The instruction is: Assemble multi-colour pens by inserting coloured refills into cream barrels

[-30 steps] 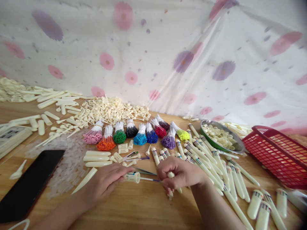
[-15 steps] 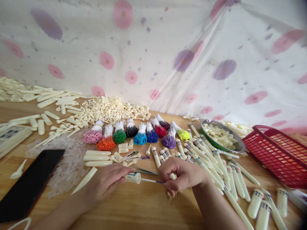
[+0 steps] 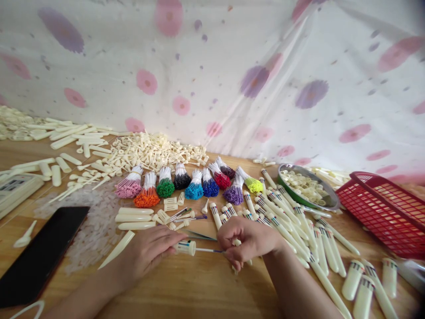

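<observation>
My left hand (image 3: 146, 254) rests low on the wooden table (image 3: 199, 292), fingers closed round a short cream pen barrel (image 3: 185, 247). A thin refill (image 3: 207, 250) sticks out of the barrel's right end, and my right hand (image 3: 249, 241) pinches its far tip with closed fingers. That hand also seems to hold a cream piece underneath. Bundles of coloured refills (image 3: 186, 186) lie in a row just beyond both hands. Assembled cream pens (image 3: 292, 226) are heaped to the right of my right hand.
A black phone (image 3: 40, 254) lies at the left by small clear bits. Cream parts (image 3: 146, 153) and barrels cover the far left. A green bowl (image 3: 307, 188) of parts and a red basket (image 3: 385, 212) stand at the right. A flowered sheet hangs behind.
Both hands stay in place with the barrel and refill between them; the barrel has shifted very slightly. The view has tipped a little.
</observation>
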Available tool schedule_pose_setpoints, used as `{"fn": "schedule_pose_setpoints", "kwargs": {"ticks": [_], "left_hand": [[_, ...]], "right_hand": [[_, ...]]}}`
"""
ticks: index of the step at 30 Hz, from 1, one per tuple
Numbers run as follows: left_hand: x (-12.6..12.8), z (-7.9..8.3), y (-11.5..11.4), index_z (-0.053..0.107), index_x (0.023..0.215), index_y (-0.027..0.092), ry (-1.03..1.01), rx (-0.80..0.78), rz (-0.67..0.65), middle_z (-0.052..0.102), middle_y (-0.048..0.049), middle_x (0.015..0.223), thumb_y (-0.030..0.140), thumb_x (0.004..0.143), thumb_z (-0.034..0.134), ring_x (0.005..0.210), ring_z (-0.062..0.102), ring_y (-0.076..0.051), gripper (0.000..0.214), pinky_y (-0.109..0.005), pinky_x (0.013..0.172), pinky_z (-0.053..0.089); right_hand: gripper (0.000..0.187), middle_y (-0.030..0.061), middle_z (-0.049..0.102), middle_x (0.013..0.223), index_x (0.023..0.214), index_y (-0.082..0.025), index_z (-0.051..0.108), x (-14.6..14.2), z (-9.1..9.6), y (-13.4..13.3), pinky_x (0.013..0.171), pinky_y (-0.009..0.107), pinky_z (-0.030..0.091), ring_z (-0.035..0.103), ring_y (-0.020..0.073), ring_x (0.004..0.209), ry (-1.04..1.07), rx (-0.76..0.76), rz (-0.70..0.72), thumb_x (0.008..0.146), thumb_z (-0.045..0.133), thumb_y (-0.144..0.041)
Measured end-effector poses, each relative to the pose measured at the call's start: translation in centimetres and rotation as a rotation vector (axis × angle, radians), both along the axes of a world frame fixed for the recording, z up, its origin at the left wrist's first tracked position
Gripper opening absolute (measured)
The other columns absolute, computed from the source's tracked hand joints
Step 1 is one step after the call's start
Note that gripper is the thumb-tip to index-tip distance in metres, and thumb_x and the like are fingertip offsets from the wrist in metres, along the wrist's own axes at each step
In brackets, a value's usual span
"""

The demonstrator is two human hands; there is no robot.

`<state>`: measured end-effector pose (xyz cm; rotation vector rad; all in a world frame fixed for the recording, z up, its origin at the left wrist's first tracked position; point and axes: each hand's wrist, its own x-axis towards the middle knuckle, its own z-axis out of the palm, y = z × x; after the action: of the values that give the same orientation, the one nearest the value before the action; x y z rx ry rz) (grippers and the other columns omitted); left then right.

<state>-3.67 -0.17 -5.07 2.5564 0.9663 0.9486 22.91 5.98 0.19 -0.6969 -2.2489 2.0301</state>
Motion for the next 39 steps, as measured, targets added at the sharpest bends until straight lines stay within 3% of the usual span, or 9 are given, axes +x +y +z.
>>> {"fn": "schedule_pose_setpoints", "kwargs": {"ticks": [11,21,23,27,30,33,36,39], "left_hand": [[0.0,0.1,0.0,0.054,0.123,0.026,-0.005,-0.025,0.002,0.072,-0.0045,0.101,0.023,0.094,0.040,0.088,0.067,-0.018,0.032,-0.025,0.074,0.054],[0.0,-0.3,-0.1,0.054,0.124,0.026,0.002,-0.025,-0.002,0.072,-0.0054,0.101,0.026,0.095,0.039,0.089,0.067,-0.019,0.033,-0.027,0.077,0.053],[-0.1,-0.4,0.0,0.053,0.125,0.027,-0.004,-0.016,0.011,0.072,-0.0052,0.103,0.024,0.095,0.039,0.091,0.066,-0.019,0.033,-0.027,0.077,0.053],[-0.3,-0.7,0.0,0.054,0.124,0.027,-0.033,-0.056,0.080,0.071,-0.0052,0.105,0.022,0.093,0.042,0.094,0.066,-0.019,0.033,-0.029,0.082,0.052],[-0.2,-0.7,-0.2,0.055,0.122,0.028,-0.075,-0.123,0.115,0.071,-0.0048,0.105,0.023,0.092,0.045,0.095,0.066,-0.019,0.032,-0.029,0.082,0.053],[-0.1,-0.7,-0.4,0.057,0.118,0.028,-0.119,-0.163,0.113,0.070,-0.0045,0.106,0.023,0.089,0.050,0.096,0.065,-0.019,0.030,-0.029,0.084,0.052],[-0.1,-0.9,-0.4,0.058,0.117,0.027,-0.154,-0.181,0.110,0.069,-0.0049,0.106,0.023,0.088,0.053,0.097,0.065,-0.019,0.030,-0.027,0.086,0.051],[-0.3,-1.0,-0.2,0.058,0.117,0.027,-0.168,-0.161,0.142,0.067,-0.0054,0.108,0.023,0.088,0.053,0.099,0.064,-0.019,0.030,-0.027,0.087,0.051]], "right_hand": [[0.016,-0.0047,0.053,0.047,0.052,-0.016,0.045,0.2,-0.4,0.0,0.041,0.013,0.043,0.055,0.0054,0.042,-0.006,-0.091,-0.063,0.067,0.052,-0.016],[0.024,-0.0024,0.055,0.051,0.056,-0.017,0.046,-0.4,-0.2,-0.3,0.041,0.015,0.041,0.054,0.0069,0.045,0.006,-0.065,0.007,0.075,0.052,-0.028],[0.026,-0.0007,0.056,0.056,0.058,-0.017,0.048,-0.8,0.0,-0.6,0.043,0.016,0.041,0.054,0.0076,0.048,0.025,0.099,-0.042,0.080,0.051,-0.030],[0.023,0.0048,0.060,0.075,0.073,-0.015,0.058,-2.0,0.3,-1.6,0.059,0.022,0.044,0.056,0.0122,0.067,0.052,0.805,-0.233,0.089,0.049,-0.029],[0.023,0.0063,0.063,0.085,0.083,-0.017,0.061,-3.3,-0.1,-2.5,0.067,0.025,0.043,0.059,0.0152,0.077,0.058,1.126,-0.238,0.093,0.045,-0.029],[0.026,0.0052,0.064,0.082,0.084,-0.017,0.061,-4.1,-0.7,-2.9,0.065,0.024,0.042,0.059,0.0151,0.075,0.117,1.191,-0.268,0.093,0.044,-0.035],[0.031,0.0040,0.063,0.076,0.080,-0.017,0.057,-4.0,-0.9,-2.6,0.062,0.022,0.041,0.059,0.0140,0.071,0.154,1.124,-0.344,0.089,0.048,-0.046],[0.033,0.0020,0.061,0.073,0.081,-0.017,0.054,-3.4,-1.2,-1.9,0.057,0.022,0.038,0.056,0.0133,0.066,0.041,1.046,-0.367,0.085,0.052,-0.050]]}}
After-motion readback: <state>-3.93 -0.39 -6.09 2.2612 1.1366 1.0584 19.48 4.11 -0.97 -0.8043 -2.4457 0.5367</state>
